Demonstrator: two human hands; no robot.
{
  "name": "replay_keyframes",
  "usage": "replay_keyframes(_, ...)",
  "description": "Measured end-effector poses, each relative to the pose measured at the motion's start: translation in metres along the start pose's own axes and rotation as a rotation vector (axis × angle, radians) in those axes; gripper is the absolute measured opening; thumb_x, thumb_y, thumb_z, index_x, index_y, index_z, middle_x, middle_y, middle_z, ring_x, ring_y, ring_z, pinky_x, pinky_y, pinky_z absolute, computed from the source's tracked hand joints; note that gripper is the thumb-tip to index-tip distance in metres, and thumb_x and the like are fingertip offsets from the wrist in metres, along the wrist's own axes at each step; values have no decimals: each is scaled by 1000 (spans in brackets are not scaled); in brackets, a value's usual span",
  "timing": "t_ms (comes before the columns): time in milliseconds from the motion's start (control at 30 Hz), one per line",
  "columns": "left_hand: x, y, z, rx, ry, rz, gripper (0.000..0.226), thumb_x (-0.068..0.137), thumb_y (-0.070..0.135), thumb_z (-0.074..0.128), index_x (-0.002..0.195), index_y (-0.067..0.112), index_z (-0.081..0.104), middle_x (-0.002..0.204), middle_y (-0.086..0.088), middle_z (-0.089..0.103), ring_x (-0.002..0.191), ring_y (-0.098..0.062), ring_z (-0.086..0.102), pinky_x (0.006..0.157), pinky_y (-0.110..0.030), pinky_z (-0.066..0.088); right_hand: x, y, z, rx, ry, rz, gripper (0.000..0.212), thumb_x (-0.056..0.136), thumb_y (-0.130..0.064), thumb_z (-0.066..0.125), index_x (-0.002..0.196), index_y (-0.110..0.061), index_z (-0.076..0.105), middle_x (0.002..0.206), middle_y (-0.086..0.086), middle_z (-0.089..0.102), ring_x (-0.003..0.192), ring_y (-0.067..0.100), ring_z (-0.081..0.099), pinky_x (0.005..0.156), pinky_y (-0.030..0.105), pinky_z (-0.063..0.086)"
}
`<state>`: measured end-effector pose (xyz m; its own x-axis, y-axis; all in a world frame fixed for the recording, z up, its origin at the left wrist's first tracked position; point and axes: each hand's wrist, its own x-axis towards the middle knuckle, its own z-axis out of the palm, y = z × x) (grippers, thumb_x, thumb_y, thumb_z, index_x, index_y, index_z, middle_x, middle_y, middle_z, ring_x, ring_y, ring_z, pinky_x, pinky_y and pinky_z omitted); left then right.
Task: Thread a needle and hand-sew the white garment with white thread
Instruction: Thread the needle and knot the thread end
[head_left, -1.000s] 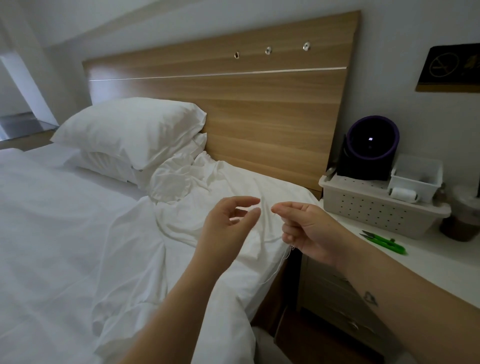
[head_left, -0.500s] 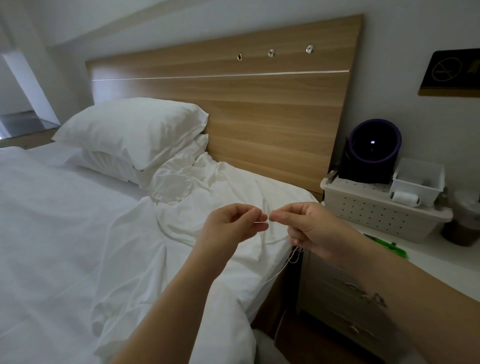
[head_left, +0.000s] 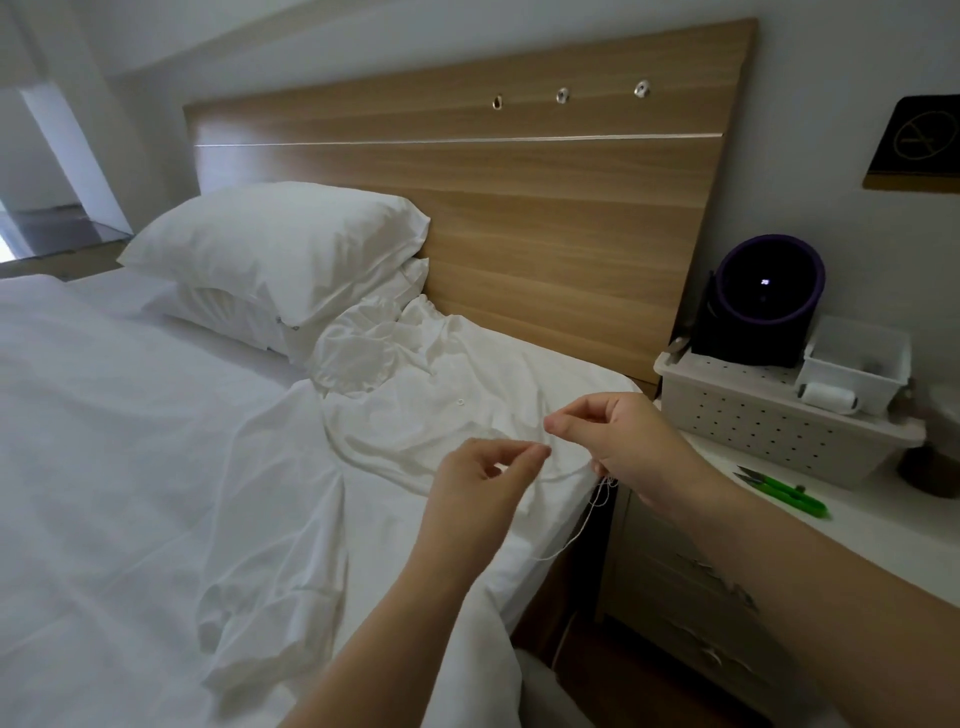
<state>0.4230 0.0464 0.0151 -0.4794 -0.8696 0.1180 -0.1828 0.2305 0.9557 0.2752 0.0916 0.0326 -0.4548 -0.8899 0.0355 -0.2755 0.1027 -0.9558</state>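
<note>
Since half a second ago we see our hands part, the right hand (head_left: 623, 447) lifted with fingers pinched on the thin white thread (head_left: 576, 535) trailing below it, the left hand (head_left: 483, 478) pinching lower, both above the crumpled white cotton garment (head_left: 431, 395) on the bed.

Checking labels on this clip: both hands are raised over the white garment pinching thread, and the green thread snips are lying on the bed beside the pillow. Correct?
Not quite. The head view shows the green thread snips on the white nightstand, in front of the perforated basket, not on the bed. The rest holds: left hand and right hand pinch thread above the white garment.
</note>
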Motion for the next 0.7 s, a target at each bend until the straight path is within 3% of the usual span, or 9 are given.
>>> replay_keyframes(100, -2, 3, 6, -136, -81, -130, 13, 91, 37, 63, 99, 35, 72, 91, 25, 68, 85, 14, 60, 73, -7, 41, -1, 2, 8, -140, 46, -103, 10, 87, -29, 68, 83, -20, 70, 82, 8, 70, 72, 12, 61, 59, 14, 45)
replay_keyframes(167, -3, 6, 9, -321, -70, -270, 11, 90, 41, 61, 94, 35, 69, 95, 23, 65, 94, 5, 58, 85, -18, 43, -3, 2, 10, -179, 89, -181, 9, 87, -27, 68, 80, -21, 69, 70, 10, 65, 61, 9, 54, 53, 12, 42)
replay_keyframes(267, -3, 9, 13, -594, -48, -455, 10, 89, 39, 64, 91, 30, 69, 104, 15, 66, 96, -4, 56, 85, -27, 42, -7, 4, 12, -185, 152, -258, 9, 85, -25, 71, 80, -18, 71, 52, -5, 50, 47, 0, 45, 46, 9, 35)
replay_keyframes(333, -2, 10, 14, -698, -30, -521, 10, 90, 33, 65, 89, 27, 72, 94, 14, 70, 88, -5, 57, 78, -26, 43, -10, 6, 13, -217, 173, -296, 8, 84, -27, 71, 82, -19, 70, 50, -11, 48, 48, -1, 46, 47, 8, 35)
replay_keyframes(433, -2, 12, 15, -778, -37, -556, 8, 87, 30, 68, 88, 24, 73, 84, 14, 70, 84, -6, 56, 73, -26, 42, -12, 7, 12, -254, 182, -348, 10, 85, -29, 70, 84, -20, 71, 45, -18, 49, 51, -2, 48, 48, 9, 36)
replay_keyframes(567, 3, 11, 14, -802, -42, -568, 11, 83, 30, 72, 93, 25, 74, 96, 10, 67, 91, -8, 55, 79, -28, 42, -14, 6, 11, -300, 166, -400, 8, 85, -31, 68, 84, -23, 69, 49, -14, 49, 55, -2, 50, 50, 8, 38)
replay_keyframes(700, 8, 13, 14, -800, -29, -560, 4, 84, 26, 72, 87, 23, 73, 93, 6, 66, 91, -9, 56, 82, -29, 43, -13, 6, 11, -332, 137, -442, 9, 86, -33, 68, 84, -25, 71, 49, -20, 51, 52, 1, 49, 52, 9, 38)
